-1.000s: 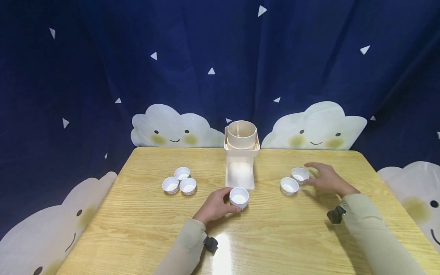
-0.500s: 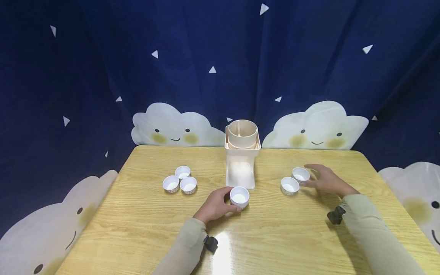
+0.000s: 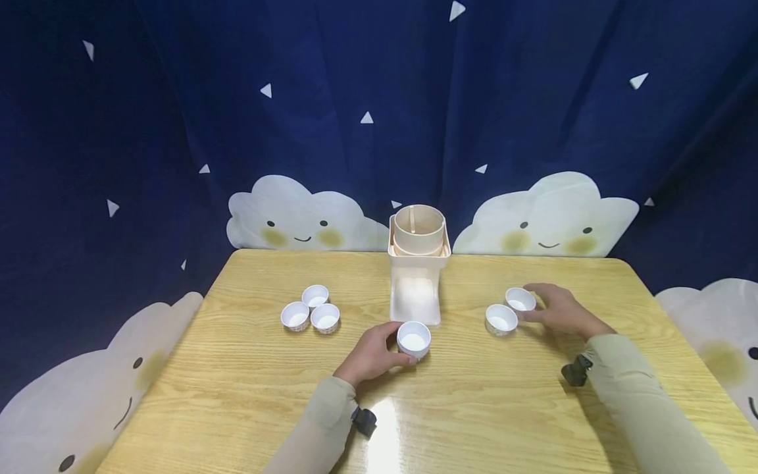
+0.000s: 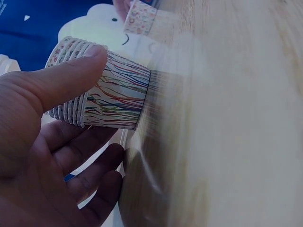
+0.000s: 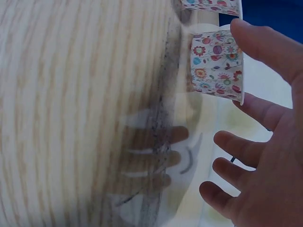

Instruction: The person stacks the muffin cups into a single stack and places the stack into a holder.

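Note:
My left hand (image 3: 370, 355) grips a stack of nested paper cups (image 3: 414, 341) in front of the beige stand. The left wrist view shows the outer cup (image 4: 120, 92) with colourful wavy stripes, several rims bunched behind it and the thumb lying across them. At the right side of the table, my right hand (image 3: 561, 311) pinches a flower-printed paper cup (image 5: 217, 66) at its rim between thumb and forefinger, the other fingers spread free. That cup stands upright, and just left of it and nearer me is another white-lined paper cup (image 3: 501, 319).
Three more paper cups (image 3: 326, 318) stand grouped at the left of the wooden table (image 3: 237, 395). A beige stand with a round top holder (image 3: 418, 230) is at the back centre. Behind hangs a dark blue curtain (image 3: 331, 79) with cloud prints.
The right thumb and forefinger have drawn in slightly onto the cup's rim. The left hand and its stack stay in place; the head view has shifted a little.

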A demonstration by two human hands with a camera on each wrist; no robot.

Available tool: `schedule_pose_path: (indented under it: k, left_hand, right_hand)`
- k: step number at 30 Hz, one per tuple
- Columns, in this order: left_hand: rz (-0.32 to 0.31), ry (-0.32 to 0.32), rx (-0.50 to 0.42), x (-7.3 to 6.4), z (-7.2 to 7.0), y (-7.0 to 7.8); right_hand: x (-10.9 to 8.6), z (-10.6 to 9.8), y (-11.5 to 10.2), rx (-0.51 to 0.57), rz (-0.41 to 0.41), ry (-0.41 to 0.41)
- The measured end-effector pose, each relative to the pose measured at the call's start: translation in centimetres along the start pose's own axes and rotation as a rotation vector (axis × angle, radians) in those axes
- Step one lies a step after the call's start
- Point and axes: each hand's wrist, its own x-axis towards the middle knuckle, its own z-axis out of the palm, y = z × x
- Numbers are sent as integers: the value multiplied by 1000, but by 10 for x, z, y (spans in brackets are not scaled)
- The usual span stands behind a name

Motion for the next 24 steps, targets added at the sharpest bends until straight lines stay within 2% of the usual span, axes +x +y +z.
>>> schedule_pose_path:
  k: [5,11,24]
  left_hand:
    - [-1,3,-14,-1,-1,2]
    - [-6,6,-37,-1,-1,2]
    - [3,5,-29,-1,0,1]
  right_hand:
    - [0,2,2,28,15,8]
    - [1,3,3,29,-17,35]
    - [3,8,6,36,-18,49]
